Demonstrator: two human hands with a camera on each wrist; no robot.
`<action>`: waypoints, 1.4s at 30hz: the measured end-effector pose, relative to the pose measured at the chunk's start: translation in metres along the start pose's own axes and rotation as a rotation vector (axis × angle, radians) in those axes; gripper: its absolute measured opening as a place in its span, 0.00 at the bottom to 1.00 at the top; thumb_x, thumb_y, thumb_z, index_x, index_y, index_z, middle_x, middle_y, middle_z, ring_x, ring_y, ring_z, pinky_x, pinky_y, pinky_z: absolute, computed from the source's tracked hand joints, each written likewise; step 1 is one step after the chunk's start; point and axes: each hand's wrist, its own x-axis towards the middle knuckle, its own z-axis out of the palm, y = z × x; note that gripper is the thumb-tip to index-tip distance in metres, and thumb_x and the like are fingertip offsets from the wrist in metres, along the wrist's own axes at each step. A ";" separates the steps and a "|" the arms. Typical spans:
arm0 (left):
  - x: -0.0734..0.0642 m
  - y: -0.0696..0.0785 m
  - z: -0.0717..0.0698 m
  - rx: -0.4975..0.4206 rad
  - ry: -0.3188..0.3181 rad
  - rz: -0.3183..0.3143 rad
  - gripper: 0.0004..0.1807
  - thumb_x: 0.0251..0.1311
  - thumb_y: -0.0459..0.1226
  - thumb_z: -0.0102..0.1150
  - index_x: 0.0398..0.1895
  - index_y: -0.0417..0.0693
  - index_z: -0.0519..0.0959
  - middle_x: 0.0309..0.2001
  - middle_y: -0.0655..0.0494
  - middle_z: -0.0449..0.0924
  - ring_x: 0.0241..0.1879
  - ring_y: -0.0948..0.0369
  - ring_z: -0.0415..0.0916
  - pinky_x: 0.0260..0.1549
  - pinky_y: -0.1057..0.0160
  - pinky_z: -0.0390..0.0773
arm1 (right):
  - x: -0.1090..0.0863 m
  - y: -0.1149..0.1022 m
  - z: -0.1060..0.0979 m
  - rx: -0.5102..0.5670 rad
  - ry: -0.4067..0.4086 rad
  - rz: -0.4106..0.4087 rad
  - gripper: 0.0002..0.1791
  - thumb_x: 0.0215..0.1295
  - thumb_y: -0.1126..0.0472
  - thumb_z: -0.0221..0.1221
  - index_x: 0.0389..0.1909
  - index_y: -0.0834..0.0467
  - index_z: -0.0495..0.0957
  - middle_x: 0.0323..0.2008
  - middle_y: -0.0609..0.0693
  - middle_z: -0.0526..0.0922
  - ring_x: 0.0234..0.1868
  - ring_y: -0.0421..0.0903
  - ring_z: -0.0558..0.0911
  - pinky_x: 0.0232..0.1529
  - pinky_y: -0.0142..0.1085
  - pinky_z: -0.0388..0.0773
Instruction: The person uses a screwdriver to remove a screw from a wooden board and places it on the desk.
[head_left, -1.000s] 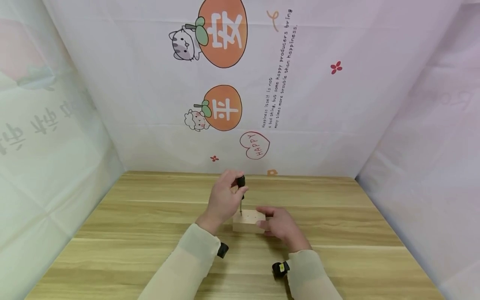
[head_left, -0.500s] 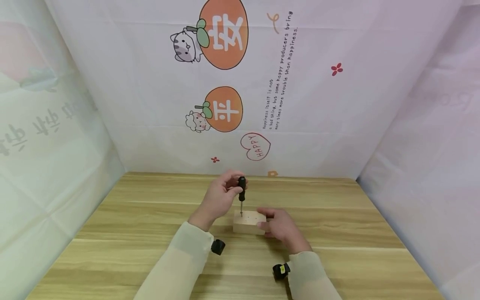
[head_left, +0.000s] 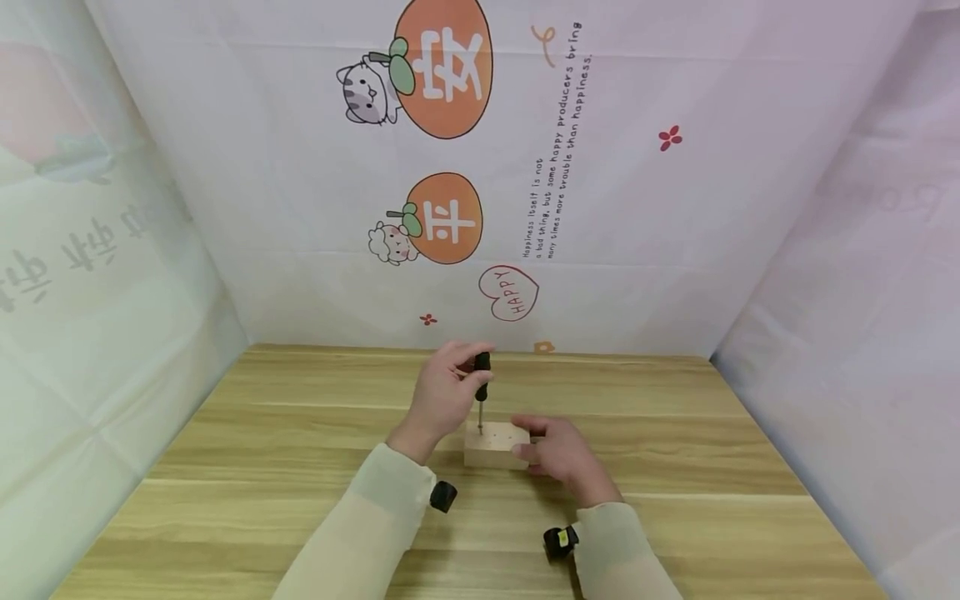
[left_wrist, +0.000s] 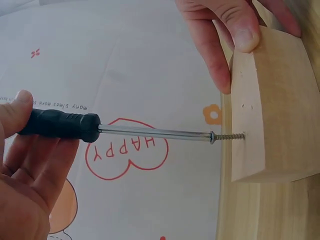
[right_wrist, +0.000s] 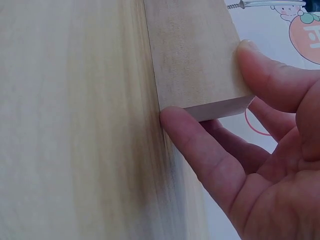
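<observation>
My left hand [head_left: 441, 398] pinches the black handle of a screwdriver [left_wrist: 65, 125] between thumb and fingers. The screwdriver stands upright in the head view, its tip on the head of a screw [left_wrist: 229, 136]. That screw's point is in the top face of a pale wooden block [head_left: 495, 457], near the block's left end, with most of its thread showing. Several small dark holes or marks dot the same face. At the block's right end, my right hand [head_left: 564, 454] grips it, thumb on the top edge and a finger low at the end face in the right wrist view.
The block sits on a wood-grain table [head_left: 645, 533]. A white printed cloth [head_left: 615, 300] hangs behind the table's back edge, with more cloth at both sides. Black wrist cameras [head_left: 559, 542] are on both sleeves.
My left wrist swung left, then partly back right, while its fingers shifted on the screwdriver handle. The screwdriver stayed on the screw. Block and right hand kept their places.
</observation>
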 end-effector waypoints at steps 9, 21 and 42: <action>-0.004 -0.007 -0.004 -0.232 -0.094 -0.026 0.20 0.70 0.30 0.56 0.63 0.52 0.79 0.52 0.58 0.80 0.51 0.58 0.78 0.52 0.59 0.78 | 0.000 -0.002 0.000 -0.002 -0.003 0.004 0.27 0.64 0.67 0.66 0.65 0.58 0.76 0.64 0.62 0.72 0.50 0.53 0.80 0.44 0.48 0.83; -0.005 0.002 0.001 -0.079 0.110 -0.086 0.19 0.63 0.32 0.67 0.57 0.52 0.84 0.47 0.56 0.85 0.40 0.63 0.82 0.36 0.64 0.83 | -0.002 -0.005 0.000 -0.002 0.003 -0.006 0.28 0.63 0.67 0.67 0.64 0.59 0.77 0.63 0.63 0.73 0.49 0.53 0.81 0.43 0.49 0.83; -0.008 0.003 0.000 -0.079 -0.090 0.022 0.20 0.68 0.24 0.55 0.61 0.45 0.75 0.55 0.54 0.79 0.51 0.55 0.81 0.49 0.58 0.80 | -0.001 -0.004 0.000 -0.004 0.002 0.010 0.26 0.65 0.67 0.65 0.65 0.58 0.77 0.64 0.61 0.72 0.50 0.52 0.81 0.43 0.48 0.83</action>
